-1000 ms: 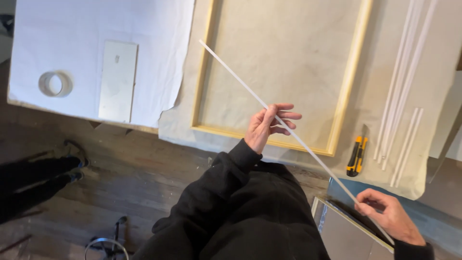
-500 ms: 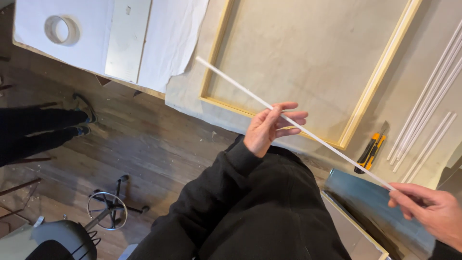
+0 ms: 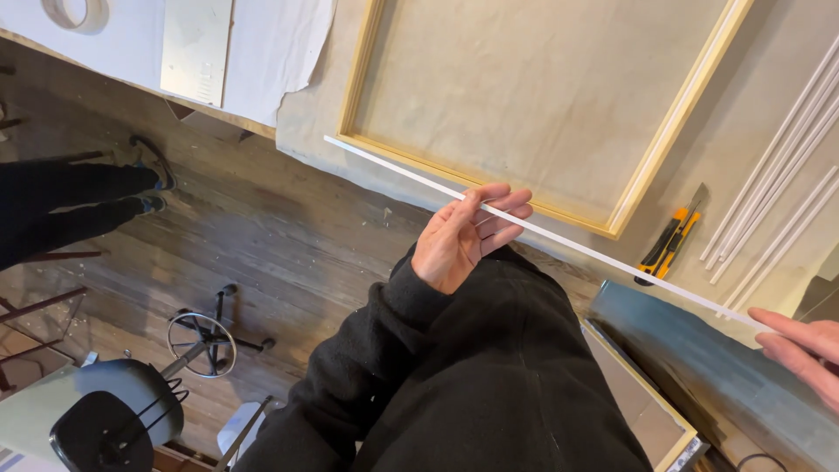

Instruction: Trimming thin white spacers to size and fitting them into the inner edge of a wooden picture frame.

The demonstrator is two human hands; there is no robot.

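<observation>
A long thin white strip (image 3: pixel 603 256) runs from upper left to lower right above the table edge. My left hand (image 3: pixel 463 238) pinches it near its middle, fingers curled over it. At the right edge of the view my right hand (image 3: pixel 800 350) grips the strip's lower end; that hand is partly cut off. Behind the strip, a stretched canvas in a pale wooden frame (image 3: pixel 682 109) lies face down on a cloth-covered table.
A yellow and black utility knife (image 3: pixel 669 245) lies right of the frame, beside several white strips (image 3: pixel 778 192). A tape roll (image 3: pixel 77 10) and white sheet sit upper left. Another person's legs (image 3: pixel 79 205), a stool (image 3: pixel 122 419) and framed canvases (image 3: pixel 699 376) stand on the wooden floor.
The view has swung down and left, so the table has slid up in frame. My right hand has moved toward the right edge. Both hands still hold the strip.
</observation>
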